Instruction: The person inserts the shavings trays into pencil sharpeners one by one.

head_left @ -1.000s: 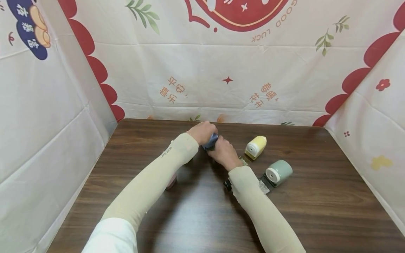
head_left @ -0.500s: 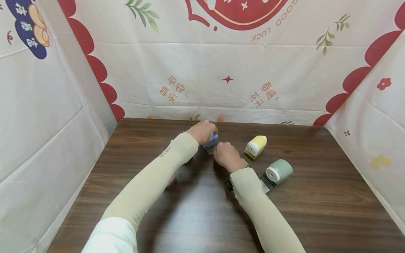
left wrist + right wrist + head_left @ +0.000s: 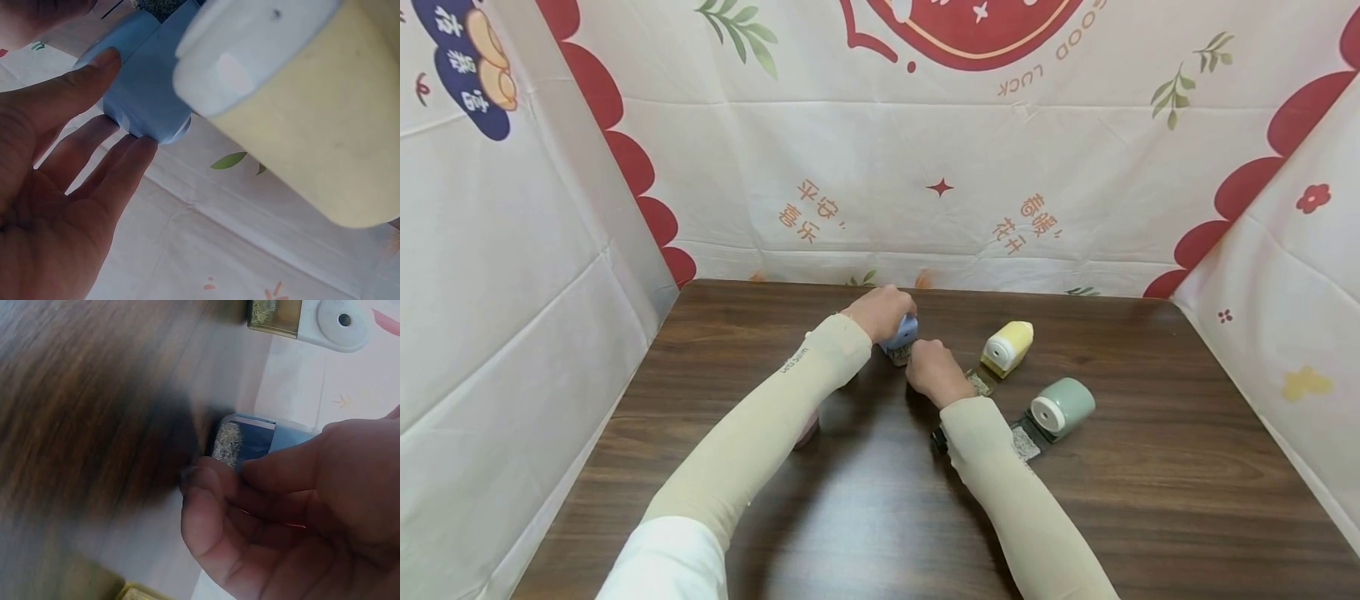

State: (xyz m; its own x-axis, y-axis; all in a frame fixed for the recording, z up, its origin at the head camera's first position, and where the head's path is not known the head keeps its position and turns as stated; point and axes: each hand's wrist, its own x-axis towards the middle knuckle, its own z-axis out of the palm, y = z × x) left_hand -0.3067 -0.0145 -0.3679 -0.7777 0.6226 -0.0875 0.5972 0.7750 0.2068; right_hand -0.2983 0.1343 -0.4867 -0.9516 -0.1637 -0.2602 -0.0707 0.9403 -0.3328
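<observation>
My left hand (image 3: 882,312) grips a blue pencil sharpener (image 3: 147,78) at its far end, thumb on one side and fingertips on the other. The sharpener's clear drawer (image 3: 255,440) is slid out towards me, with pale shavings (image 3: 227,444) heaped in it. Thumb and curled forefinger of my right hand (image 3: 936,371) pinch the drawer's outer corner, partly hiding it. A pale yellow sharpener (image 3: 312,119) with a white end fills much of the left wrist view; in the head view my left arm hides it.
To the right lie a yellow sharpener (image 3: 1009,346) and a green one (image 3: 1066,407), both with drawers out and shavings showing. A pinkish thing (image 3: 808,431) pokes out beside my left forearm. Behind the wooden table (image 3: 880,517) hangs a printed cloth (image 3: 865,150).
My right hand has drawn away from the blue sharpener, towards me and slightly right, and its drawer with the shavings has come into view. The left hand has stayed in place.
</observation>
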